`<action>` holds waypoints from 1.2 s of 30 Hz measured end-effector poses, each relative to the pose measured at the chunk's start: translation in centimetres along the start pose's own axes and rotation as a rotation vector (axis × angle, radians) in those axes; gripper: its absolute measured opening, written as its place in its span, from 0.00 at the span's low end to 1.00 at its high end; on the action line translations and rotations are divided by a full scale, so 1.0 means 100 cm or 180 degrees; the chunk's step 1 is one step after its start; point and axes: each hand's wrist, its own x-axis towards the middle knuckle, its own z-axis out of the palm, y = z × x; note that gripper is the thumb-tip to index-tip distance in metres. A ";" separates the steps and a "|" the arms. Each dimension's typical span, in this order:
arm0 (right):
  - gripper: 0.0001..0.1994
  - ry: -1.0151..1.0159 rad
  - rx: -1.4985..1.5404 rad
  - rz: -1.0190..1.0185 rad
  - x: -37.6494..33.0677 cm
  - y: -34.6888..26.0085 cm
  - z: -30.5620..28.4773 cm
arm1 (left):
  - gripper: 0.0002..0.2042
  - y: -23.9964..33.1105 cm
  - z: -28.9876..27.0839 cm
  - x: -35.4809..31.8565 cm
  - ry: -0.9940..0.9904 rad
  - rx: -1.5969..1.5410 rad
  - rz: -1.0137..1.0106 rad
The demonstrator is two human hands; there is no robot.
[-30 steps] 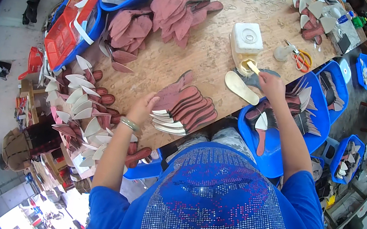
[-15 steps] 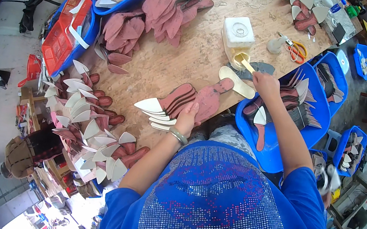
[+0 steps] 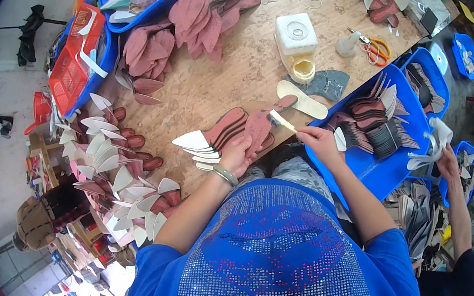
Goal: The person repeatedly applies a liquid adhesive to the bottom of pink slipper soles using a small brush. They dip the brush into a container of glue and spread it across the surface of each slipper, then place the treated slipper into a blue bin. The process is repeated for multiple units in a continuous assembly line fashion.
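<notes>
My left hand (image 3: 237,155) grips a reddish insole (image 3: 259,128) by its near side at the table's front edge. Beside it lies a fanned stack of red insoles with white tips (image 3: 196,142). Pinched in my right hand (image 3: 318,144) is a brush (image 3: 284,122) with a pale handle, its dark bristles against the insole's right edge. Just beyond rests a cream insole-shaped piece (image 3: 302,99), near a dark grey flat piece (image 3: 327,83). A yellowed pot (image 3: 303,71) with an open mouth stands behind, joined to a white block-shaped container (image 3: 296,33).
Blue tubs of insoles (image 3: 364,161) sit at the right. Orange-handled scissors (image 3: 378,51) lie at the back right. Red insole piles (image 3: 207,18) and white-tipped insoles (image 3: 106,144) fill the left side. At far right, another person's hand (image 3: 448,164) holds white pieces.
My right hand has brought the brush from the pot's mouth down and left onto the insole. My left hand stays on the insole. Another person's arm has come in at the right with white pieces.
</notes>
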 end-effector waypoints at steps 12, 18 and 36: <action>0.12 0.1006 -0.1815 0.0055 0.034 0.030 -0.022 | 0.12 0.019 -0.013 0.006 0.0021 0.0434 0.0149; 0.12 0.0889 -0.2297 -0.0139 0.071 0.025 -0.021 | 0.14 0.042 -0.016 0.012 -0.0260 0.2388 0.0798; 0.10 0.0140 -0.1471 -0.0868 0.022 -0.053 0.024 | 0.09 0.030 -0.017 0.016 0.0292 0.4021 0.2549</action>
